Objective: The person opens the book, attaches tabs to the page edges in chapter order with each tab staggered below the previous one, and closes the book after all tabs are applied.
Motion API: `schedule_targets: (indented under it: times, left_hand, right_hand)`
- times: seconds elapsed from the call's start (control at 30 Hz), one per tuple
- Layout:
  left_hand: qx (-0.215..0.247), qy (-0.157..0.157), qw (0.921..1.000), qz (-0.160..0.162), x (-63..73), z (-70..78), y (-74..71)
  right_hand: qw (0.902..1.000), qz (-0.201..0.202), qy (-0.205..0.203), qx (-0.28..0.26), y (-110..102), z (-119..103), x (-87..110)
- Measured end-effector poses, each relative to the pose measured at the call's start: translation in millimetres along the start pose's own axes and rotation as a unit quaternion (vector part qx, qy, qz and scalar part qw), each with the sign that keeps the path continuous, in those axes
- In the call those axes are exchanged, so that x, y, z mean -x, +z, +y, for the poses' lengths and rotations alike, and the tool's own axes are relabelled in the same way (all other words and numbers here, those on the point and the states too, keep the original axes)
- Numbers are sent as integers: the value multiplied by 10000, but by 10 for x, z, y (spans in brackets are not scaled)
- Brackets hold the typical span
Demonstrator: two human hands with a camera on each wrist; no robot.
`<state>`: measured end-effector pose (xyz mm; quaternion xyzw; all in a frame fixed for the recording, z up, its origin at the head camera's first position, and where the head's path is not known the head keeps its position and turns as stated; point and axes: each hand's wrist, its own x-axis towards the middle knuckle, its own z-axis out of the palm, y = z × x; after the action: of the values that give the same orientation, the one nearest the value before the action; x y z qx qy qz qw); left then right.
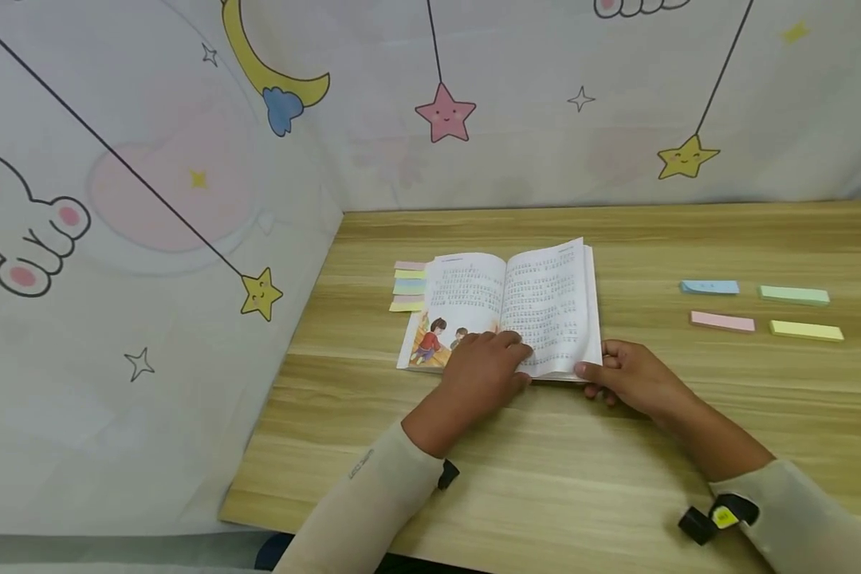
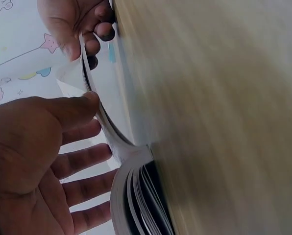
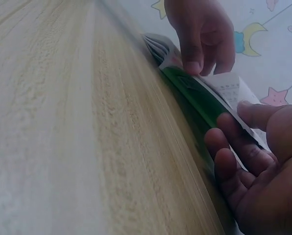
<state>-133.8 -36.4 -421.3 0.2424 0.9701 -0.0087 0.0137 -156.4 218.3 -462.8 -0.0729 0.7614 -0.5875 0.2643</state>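
An open book (image 1: 545,295) lies on the table, printed text on both pages and a coloured picture at the lower left. Colored sticky tabs (image 1: 410,285) stick out from its left edge. My left hand (image 1: 484,371) rests across the lower middle of the pages, fingers spread and fairly straight, with the thumb at the bottom edge in the left wrist view. At the lower right corner, my right hand (image 1: 638,379) pinches the book's right side, thumb on the page and fingers beneath. The right wrist view shows the green cover (image 3: 195,98) tilted up off the table on that side.
Right of the book lie blue (image 1: 710,287), green (image 1: 794,295), pink (image 1: 722,321) and yellow (image 1: 807,331) sticky-note pads. A white cloth (image 1: 516,167) printed with stars and a moon hangs behind and to the left of the wooden table (image 1: 545,478).
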Motion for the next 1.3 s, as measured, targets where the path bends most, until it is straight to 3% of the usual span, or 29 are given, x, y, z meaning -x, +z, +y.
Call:
schedule_targets:
  times: [0.13, 0.23, 0.27, 0.33, 0.37, 0.4, 0.43, 0.47, 0.5, 0.53, 0.6, 0.63, 0.73, 0.83, 0.97, 1.07, 1.17, 1.23, 1.3]
  left_hand:
    - [167, -24, 9997, 161, 16, -52, -1]
    - [138, -178, 9934, 1127, 26, -104, 19]
    - [67, -338, 9869, 1579, 33, -118, 26]
    - [-340, -762, 9651, 2484, 40, -145, 36]
    - [-536, -978, 9542, 2775, 45, -153, 31]
    - [-746, -1188, 9482, 2851, 56, -153, 16]
    - [-928, -1291, 9469, 2796, 64, -148, -2]
    - [-1120, -1298, 9505, 2590, 68, -139, -19]
    - [-1235, -1178, 9576, 2320, 68, -127, -37]
    - [-1170, -963, 9697, 1918, 70, -106, -53]
    - [-744, -458, 9907, 1040, 63, -60, -67]
    - [-485, -261, 9962, 673, 52, -40, -61]
    - [31, 1, 10000, -45, 16, 5, -22]
    - [164, -43, 9997, -175, -3, 10, -4]
    - [310, -60, 9995, -74, 14, -14, -30]
    - [362, -19, 9990, 245, 23, -48, -28]
    - [318, -148, 9928, 1144, 22, -96, 14]
    - [232, -518, 9797, 1924, 27, -122, 36]
    - [49, -959, 9578, 2710, 32, -150, 50]
  right_hand:
    - [10000, -20, 39, -43, -10, 6, -3]
    - [9999, -83, 29, -56, -29, 8, 0]
    - [9999, -109, 17, -69, -33, 9, 0]
    - [9998, -167, -27, -91, -39, 10, -1]
    - [9998, -186, -42, -91, -43, 12, -1]
    - [9998, -192, -46, -76, -44, 14, 0]
    - [9998, -184, -17, -68, -44, 17, 2]
    - [9998, -181, -1, -52, -45, 18, 5]
    - [9998, -172, 19, -33, -45, 18, 9]
    - [9999, -160, 41, -9, -44, 17, 13]
    - [9999, -110, 87, 32, -38, 17, 17]
    - [9999, -86, 98, 42, -34, 15, 17]
    - [9999, -14, 91, 66, -7, 4, 2]
    - [9999, 56, 90, 46, 29, -6, -22]
    - [10000, 50, 77, 11, 37, 2, -31]
    - [10000, -1, 71, 4, 10, 20, -22]
    - [9999, -44, 75, -58, -8, 34, -20]
    - [9999, -73, 72, -87, -14, 37, -22]
    - [9998, -101, 78, -136, -15, 36, -25]
